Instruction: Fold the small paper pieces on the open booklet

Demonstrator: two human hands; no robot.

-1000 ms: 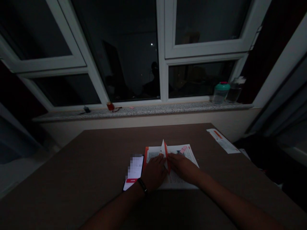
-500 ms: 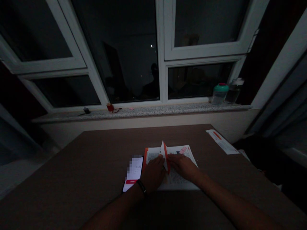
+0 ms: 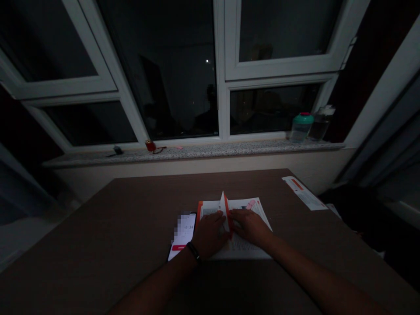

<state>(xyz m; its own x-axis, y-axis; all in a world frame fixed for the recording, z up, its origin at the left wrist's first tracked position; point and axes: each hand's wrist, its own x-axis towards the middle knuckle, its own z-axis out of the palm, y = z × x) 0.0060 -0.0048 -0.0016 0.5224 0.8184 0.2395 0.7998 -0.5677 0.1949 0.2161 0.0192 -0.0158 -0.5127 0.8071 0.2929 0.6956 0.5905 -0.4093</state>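
— Well, changing much?

— Hardly. Only settling slightly, with one dark window (image 3: 170, 65) filling twelve o'clock, one brown tabletop (image 3: 98, 258) spreading beneath it, and one open booklet (image 3: 243, 247) lying at five o'clock on that tabletop.

— And the grip?

— Staying open on both sides: left hand (image 3: 210, 236) and right hand (image 3: 251, 226) pressing flat against the foot of one upright red-edged page (image 3: 225, 212), holding nothing closed.

— Counting the rest?

— One leaflet (image 3: 303, 192) lying at two o'clock, one phone (image 3: 182, 234) glowing at nine o'clock from the hands, two bottles standing on the granite sill (image 3: 229, 151), a teal-lidded bottle (image 3: 301, 129) and a clear bottle (image 3: 320, 124), and one wristband (image 3: 193, 251) circling the left wrist.
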